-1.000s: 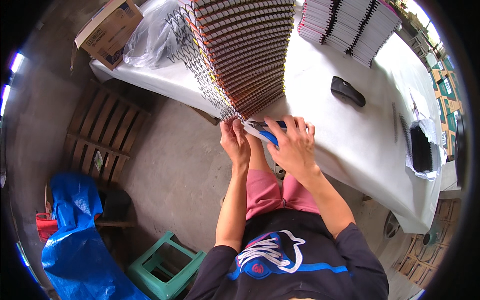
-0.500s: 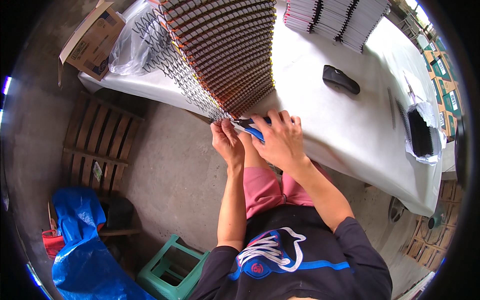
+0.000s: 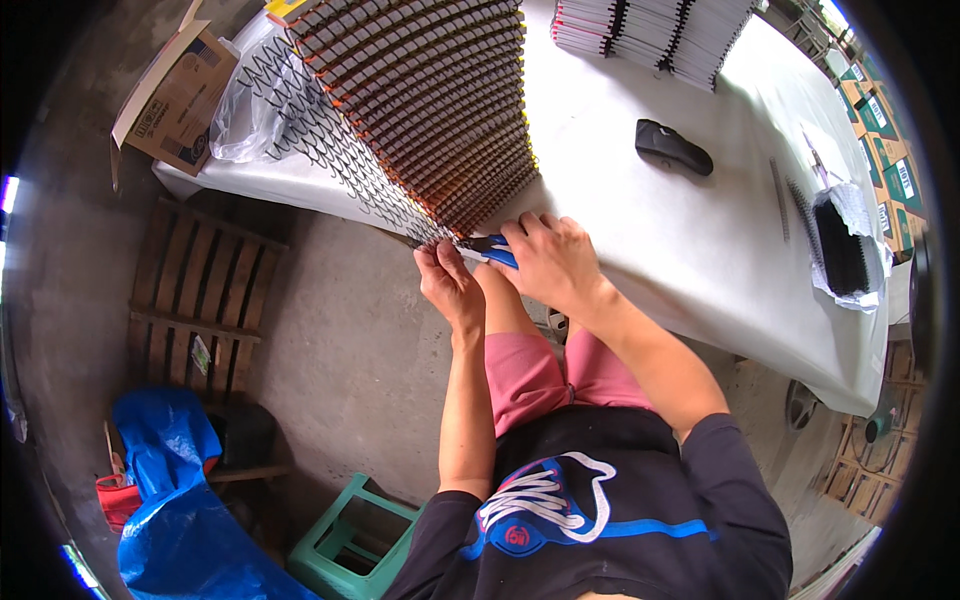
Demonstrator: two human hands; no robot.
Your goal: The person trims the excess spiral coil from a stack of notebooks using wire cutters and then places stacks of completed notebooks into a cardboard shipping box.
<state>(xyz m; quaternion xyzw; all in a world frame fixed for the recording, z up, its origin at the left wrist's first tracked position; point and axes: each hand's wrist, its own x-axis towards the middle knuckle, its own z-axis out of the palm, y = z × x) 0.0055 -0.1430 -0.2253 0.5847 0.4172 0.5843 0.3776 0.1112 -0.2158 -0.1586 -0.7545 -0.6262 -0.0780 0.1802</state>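
Observation:
A tall fanned stack of spiral-bound notebooks (image 3: 440, 120) stands at the table's near edge, with long black coil ends (image 3: 330, 140) sticking out along its left side. My left hand (image 3: 452, 288) is closed in a pinch at the stack's nearest corner, its fingertips on a coil end. From the right, my right hand (image 3: 556, 258) wraps round blue-handled pliers (image 3: 498, 256). The pliers' dark jaws reach that same corner, close to my left fingertips. Exactly what lies between the jaws is too small to see.
On the white-covered table (image 3: 600, 220) are a black mouse-shaped object (image 3: 673, 148), another notebook stack (image 3: 650, 35) and loose coils in white wrapping (image 3: 842, 255). A clear plastic bag (image 3: 245, 115) and cardboard box (image 3: 178, 100) sit far left. A green stool (image 3: 340, 540) and blue tarp (image 3: 175, 480) are lower left.
The view has shifted slightly, so the table and notebooks appear a little further left and up. Both hands keep their place at the corner, the pliers still gripped.

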